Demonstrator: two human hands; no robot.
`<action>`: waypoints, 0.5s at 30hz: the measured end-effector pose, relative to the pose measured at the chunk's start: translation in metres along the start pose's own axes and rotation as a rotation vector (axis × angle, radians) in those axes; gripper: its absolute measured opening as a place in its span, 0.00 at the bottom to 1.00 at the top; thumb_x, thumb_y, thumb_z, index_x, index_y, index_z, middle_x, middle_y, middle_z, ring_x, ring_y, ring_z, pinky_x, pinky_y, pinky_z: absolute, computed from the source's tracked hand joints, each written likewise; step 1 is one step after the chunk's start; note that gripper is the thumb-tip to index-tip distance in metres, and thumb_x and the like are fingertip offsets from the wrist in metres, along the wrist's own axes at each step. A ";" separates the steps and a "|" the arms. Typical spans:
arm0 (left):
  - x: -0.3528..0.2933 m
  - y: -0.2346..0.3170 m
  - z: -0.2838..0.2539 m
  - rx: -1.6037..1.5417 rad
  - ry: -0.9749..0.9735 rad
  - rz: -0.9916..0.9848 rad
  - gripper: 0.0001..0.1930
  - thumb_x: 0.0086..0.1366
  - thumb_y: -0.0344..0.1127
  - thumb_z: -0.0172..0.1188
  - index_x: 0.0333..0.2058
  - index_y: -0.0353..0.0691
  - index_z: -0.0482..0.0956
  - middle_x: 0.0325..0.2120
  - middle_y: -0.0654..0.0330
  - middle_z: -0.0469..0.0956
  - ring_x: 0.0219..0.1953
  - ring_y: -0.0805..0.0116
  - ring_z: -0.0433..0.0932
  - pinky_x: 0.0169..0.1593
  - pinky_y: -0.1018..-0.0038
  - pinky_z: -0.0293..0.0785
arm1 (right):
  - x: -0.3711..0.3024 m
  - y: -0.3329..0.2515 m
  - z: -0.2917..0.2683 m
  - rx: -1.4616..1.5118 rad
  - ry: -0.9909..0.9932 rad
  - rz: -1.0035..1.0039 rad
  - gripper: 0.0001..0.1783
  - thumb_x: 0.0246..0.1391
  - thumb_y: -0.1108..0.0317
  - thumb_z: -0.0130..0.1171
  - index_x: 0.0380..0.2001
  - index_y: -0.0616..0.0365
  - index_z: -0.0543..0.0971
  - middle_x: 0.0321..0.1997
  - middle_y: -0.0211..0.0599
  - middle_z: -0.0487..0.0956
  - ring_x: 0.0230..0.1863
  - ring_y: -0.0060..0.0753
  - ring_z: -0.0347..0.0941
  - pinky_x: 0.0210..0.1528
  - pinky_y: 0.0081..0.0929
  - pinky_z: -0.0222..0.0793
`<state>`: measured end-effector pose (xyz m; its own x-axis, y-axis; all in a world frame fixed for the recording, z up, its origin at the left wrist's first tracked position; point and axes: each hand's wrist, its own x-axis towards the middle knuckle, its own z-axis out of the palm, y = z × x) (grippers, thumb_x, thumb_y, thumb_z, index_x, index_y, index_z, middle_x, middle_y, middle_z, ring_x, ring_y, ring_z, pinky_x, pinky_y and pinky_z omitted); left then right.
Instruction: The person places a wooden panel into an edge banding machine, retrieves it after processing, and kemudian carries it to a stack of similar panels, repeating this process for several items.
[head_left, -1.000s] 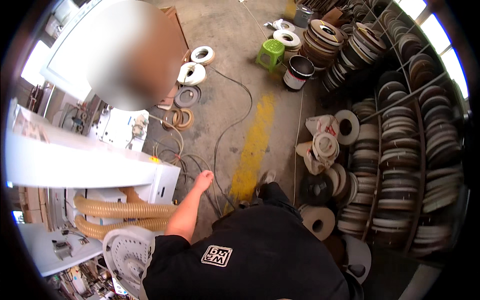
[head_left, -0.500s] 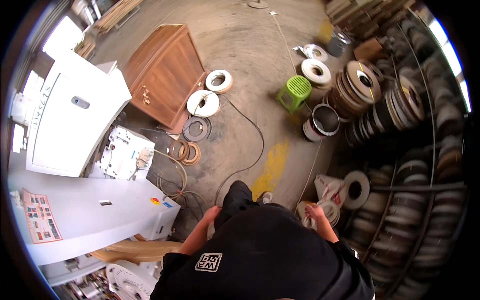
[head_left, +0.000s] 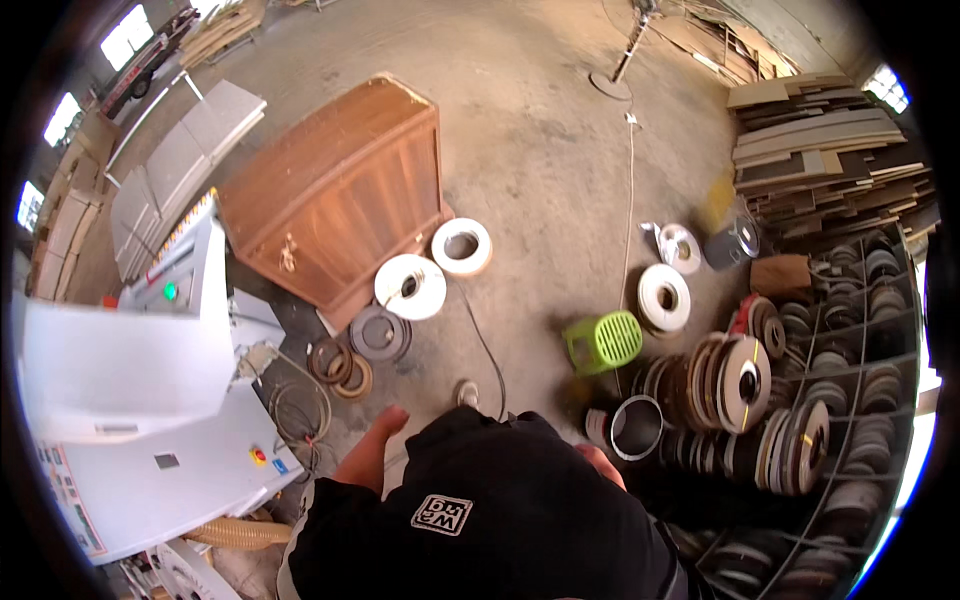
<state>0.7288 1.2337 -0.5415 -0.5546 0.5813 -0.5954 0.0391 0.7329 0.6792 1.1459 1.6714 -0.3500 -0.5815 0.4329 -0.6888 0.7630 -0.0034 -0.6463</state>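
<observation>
My left hand hangs beside my body, over the concrete floor, with its fingers turned away and blurred. Nothing shows in it. The closest things to it are brown coiled rolls and loose hoses beside a white machine. Most of my right hand is hidden by my black shirt; its fingers do not show. Just beyond it stands an open bucket. A green plastic stool is farther ahead.
A brown wooden cabinet stands ahead left, with white rolls at its foot. To the right, many banding rolls line a rack. Stacked boards lie far right. A black cable crosses the floor.
I have walked forward: the stool, bucket and cabinet sit nearer. My right hand, seen earlier beside white rolls, is now mostly behind my shirt. The view has tilted up.
</observation>
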 end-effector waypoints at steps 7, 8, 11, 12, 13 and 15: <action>0.214 0.338 -0.125 -0.188 0.131 0.264 0.12 0.65 0.43 0.57 0.38 0.40 0.79 0.26 0.58 0.81 0.29 0.66 0.81 0.37 0.70 0.76 | 0.173 -0.034 -0.088 0.035 0.195 0.009 0.15 0.63 0.55 0.55 0.40 0.53 0.82 0.38 0.37 0.82 0.41 0.35 0.79 0.45 0.34 0.73; 0.249 0.403 -0.118 -0.141 0.073 0.310 0.13 0.65 0.44 0.57 0.38 0.40 0.79 0.28 0.56 0.82 0.30 0.62 0.82 0.38 0.68 0.76 | 0.222 0.081 -0.099 0.416 0.225 -0.033 0.14 0.63 0.61 0.53 0.33 0.61 0.80 0.32 0.35 0.81 0.34 0.26 0.75 0.38 0.26 0.71; 0.307 0.438 -0.144 -0.049 0.209 0.292 0.14 0.65 0.45 0.58 0.40 0.40 0.79 0.35 0.53 0.83 0.40 0.51 0.81 0.41 0.63 0.76 | 0.319 -0.012 -0.134 -0.188 -0.047 0.054 0.13 0.63 0.63 0.52 0.34 0.60 0.80 0.32 0.35 0.81 0.34 0.25 0.75 0.36 0.26 0.70; 0.327 0.423 -0.144 -0.076 0.251 0.324 0.13 0.66 0.43 0.59 0.40 0.40 0.79 0.32 0.55 0.83 0.37 0.57 0.82 0.40 0.64 0.77 | 0.353 -0.041 -0.153 -0.288 -0.138 0.013 0.12 0.63 0.63 0.52 0.34 0.60 0.80 0.32 0.35 0.82 0.33 0.24 0.75 0.35 0.26 0.70; 0.346 0.443 -0.140 -0.248 0.217 0.275 0.12 0.66 0.42 0.59 0.39 0.39 0.79 0.30 0.57 0.82 0.35 0.62 0.82 0.39 0.65 0.76 | 0.379 -0.060 -0.180 -0.373 -0.182 -0.012 0.12 0.63 0.63 0.52 0.34 0.60 0.80 0.32 0.34 0.82 0.33 0.24 0.75 0.35 0.26 0.70; 0.364 0.463 -0.135 -0.403 0.199 0.203 0.11 0.66 0.40 0.59 0.38 0.38 0.79 0.27 0.60 0.81 0.32 0.70 0.80 0.37 0.68 0.76 | 0.436 -0.097 -0.238 -0.483 -0.303 -0.122 0.11 0.63 0.64 0.52 0.35 0.59 0.80 0.33 0.34 0.82 0.33 0.23 0.75 0.34 0.26 0.70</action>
<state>0.4331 1.7371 -0.3861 -0.7186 0.5907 -0.3670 -0.1402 0.3939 0.9084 0.8853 2.0755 -0.5092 -0.6739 0.1272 -0.7278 0.6863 0.4727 -0.5528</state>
